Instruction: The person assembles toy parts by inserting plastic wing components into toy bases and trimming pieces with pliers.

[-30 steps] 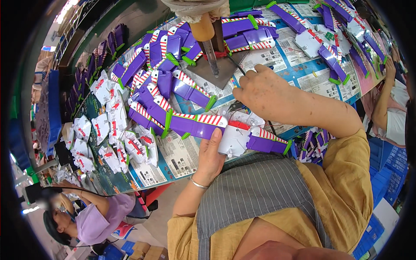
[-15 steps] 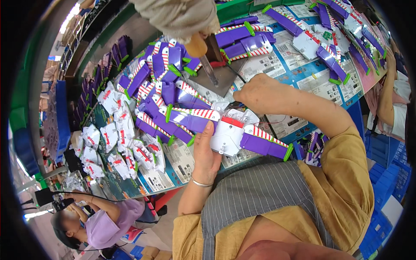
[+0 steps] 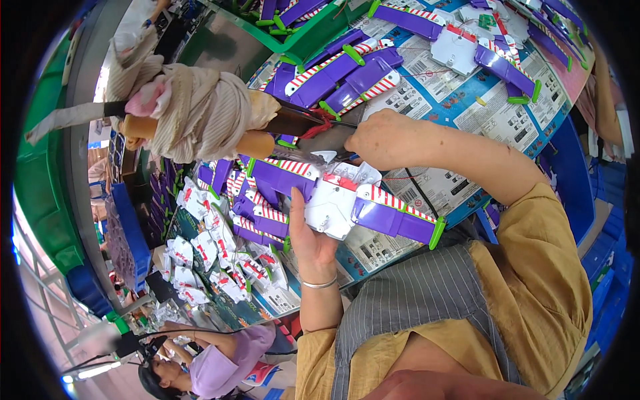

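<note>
My left hand [image 3: 312, 247] grips a toy wing set from below, its thumb over the front. The set has a white plastic middle [image 3: 329, 208], purple wings [image 3: 390, 219] with red-and-white striped edges, and green tips. Just beyond its upper edge, my right hand [image 3: 387, 140] is closed, its fingertips turned away and what they hold hidden. A thin dark rod and red strands [image 3: 319, 125] lie beside its knuckles. Clear plastic pieces [image 3: 360, 173] show between the hand and the white middle. Thin wires run over the table from there.
A cloth-wrapped bundle with tan cylinders [image 3: 207, 113] juts over the table at left. White parts with red pieces [image 3: 227, 250] lie in a pile, and more purple wings [image 3: 333, 77] beyond. A green bin [image 3: 303, 47] stands at the back. Another person [image 3: 220, 363] sits at lower left.
The view has shifted, so the cloth-wrapped bundle now appears lower, more to the left and sideways. Both hands keep their holds; the wing set stays in my left hand.
</note>
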The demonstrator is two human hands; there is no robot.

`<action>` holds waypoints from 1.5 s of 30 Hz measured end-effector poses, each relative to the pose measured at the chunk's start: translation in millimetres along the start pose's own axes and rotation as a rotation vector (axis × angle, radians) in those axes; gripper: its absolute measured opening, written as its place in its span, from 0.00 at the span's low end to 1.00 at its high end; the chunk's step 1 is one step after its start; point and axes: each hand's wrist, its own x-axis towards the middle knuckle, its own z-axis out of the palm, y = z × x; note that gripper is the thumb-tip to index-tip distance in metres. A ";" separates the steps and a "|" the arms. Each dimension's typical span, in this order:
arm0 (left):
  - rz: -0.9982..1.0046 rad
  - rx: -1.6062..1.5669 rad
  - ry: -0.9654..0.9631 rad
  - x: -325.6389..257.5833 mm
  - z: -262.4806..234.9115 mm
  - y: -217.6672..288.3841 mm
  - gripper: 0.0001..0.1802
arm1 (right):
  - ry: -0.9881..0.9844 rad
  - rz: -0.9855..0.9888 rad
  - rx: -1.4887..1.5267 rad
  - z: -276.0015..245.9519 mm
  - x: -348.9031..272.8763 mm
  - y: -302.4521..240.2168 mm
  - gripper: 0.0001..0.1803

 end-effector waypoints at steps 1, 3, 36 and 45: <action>-0.007 0.011 -0.016 1.1 0.0 1.0 0.26 | -0.012 0.003 0.016 -1.0 0.4 1.1 0.12; 0.003 0.033 -0.005 2.6 -0.3 0.7 0.26 | -0.023 0.004 0.033 -0.7 1.3 2.8 0.12; -0.026 -0.104 -0.070 1.9 4.8 -0.3 0.25 | -0.069 0.005 0.047 -6.7 1.7 3.0 0.12; -0.026 -0.126 -0.078 -1.1 -0.9 -3.3 0.24 | -0.037 -0.013 0.011 -1.3 0.8 0.4 0.12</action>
